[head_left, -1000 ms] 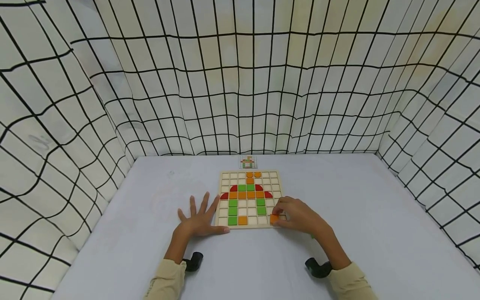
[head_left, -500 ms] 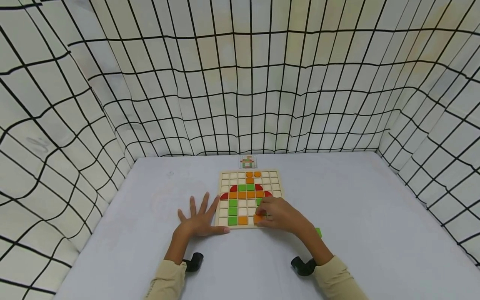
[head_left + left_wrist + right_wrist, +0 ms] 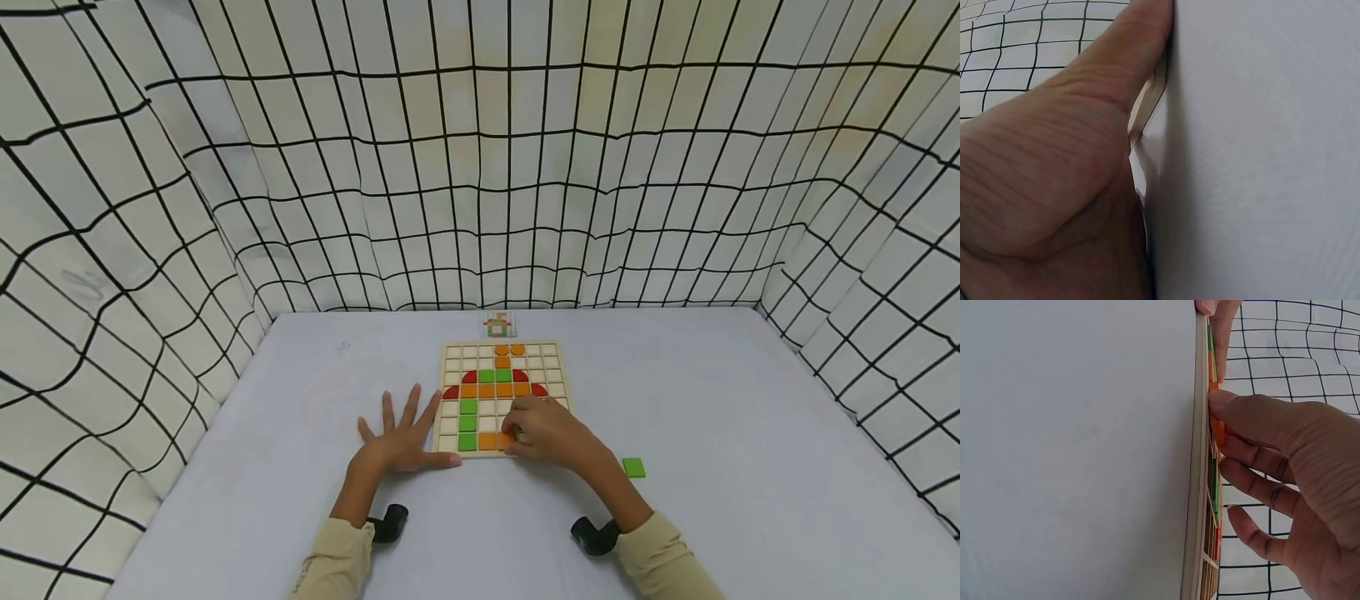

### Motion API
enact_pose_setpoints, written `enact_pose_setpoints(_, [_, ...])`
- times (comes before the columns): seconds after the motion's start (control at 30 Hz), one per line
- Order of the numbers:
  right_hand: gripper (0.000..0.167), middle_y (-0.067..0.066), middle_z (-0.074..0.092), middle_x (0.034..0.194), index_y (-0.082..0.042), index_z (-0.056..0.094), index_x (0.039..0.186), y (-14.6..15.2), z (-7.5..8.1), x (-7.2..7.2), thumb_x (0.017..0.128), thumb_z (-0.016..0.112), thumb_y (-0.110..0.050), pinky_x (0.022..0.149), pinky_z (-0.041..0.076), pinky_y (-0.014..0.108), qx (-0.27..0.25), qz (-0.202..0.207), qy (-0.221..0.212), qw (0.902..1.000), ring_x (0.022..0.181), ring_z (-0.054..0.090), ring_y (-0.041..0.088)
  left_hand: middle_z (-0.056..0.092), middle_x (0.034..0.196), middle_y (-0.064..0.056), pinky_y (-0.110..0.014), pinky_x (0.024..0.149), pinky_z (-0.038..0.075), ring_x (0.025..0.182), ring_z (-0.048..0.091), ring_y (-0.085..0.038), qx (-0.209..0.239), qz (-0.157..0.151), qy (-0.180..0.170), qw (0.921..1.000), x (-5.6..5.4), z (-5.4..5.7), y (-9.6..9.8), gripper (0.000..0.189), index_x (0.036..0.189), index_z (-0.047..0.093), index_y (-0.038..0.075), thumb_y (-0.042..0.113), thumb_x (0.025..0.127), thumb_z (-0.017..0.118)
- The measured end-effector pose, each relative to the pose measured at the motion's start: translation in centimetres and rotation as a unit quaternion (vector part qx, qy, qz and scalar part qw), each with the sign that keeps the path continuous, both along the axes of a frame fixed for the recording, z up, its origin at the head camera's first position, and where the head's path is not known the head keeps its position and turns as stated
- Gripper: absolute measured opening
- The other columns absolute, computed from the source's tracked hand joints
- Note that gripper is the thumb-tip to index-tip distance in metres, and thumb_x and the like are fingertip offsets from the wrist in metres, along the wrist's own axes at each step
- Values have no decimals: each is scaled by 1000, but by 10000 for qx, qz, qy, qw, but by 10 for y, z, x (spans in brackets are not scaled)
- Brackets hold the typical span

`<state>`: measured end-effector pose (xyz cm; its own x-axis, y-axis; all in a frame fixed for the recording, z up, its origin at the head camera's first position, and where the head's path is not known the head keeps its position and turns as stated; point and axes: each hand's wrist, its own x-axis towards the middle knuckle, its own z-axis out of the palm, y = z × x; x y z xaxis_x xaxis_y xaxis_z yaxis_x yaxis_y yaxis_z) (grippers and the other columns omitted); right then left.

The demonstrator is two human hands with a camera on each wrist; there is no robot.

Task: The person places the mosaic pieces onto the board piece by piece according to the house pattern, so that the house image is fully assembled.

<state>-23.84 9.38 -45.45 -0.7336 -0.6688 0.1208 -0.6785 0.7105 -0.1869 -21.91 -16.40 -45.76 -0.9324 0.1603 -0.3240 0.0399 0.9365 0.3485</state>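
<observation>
In the head view, a pale wooden grid board lies on the table, bearing orange, green and red tiles. My right hand pinches an orange square tile at the board's near row, just right of another orange tile. The right wrist view shows thumb and finger on that orange tile, which stands tilted at the board. My left hand is spread flat at the board's left side, its thumb along the near left corner. In the left wrist view, the left hand hides most of the board.
A loose green square tile lies on the white table, right of the board. Behind the board sits a small picture card. Black netting over white walls encloses the back and sides.
My right hand has carried the orange tile leftward along the board's near row, up to the other orange tile. The loose green tile has come into full view. The left hand stays put.
</observation>
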Motion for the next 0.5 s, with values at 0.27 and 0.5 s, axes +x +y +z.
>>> enact_pose_setpoints(0.27, [26,-5,65,96,-17,75,98,0,3,2,82,78,-37,84,51,30,119,-167,-73,9998,89,57,9,-9,165,-13,-81,101,-10,145,-19,-51,8,-10,40,10000,0,0,0,116,158,11,25,76,71,67])
enact_pose_setpoints(0.5, [27,-6,65,96,-17,75,98,2,4,3,82,79,-37,81,51,27,78,-154,-155,9997,86,56,8,-10,165,-11,-81,101,-12,145,-22,-50,77,10,77,9999,-3,-10,-2,119,158,11,26,81,67,65])
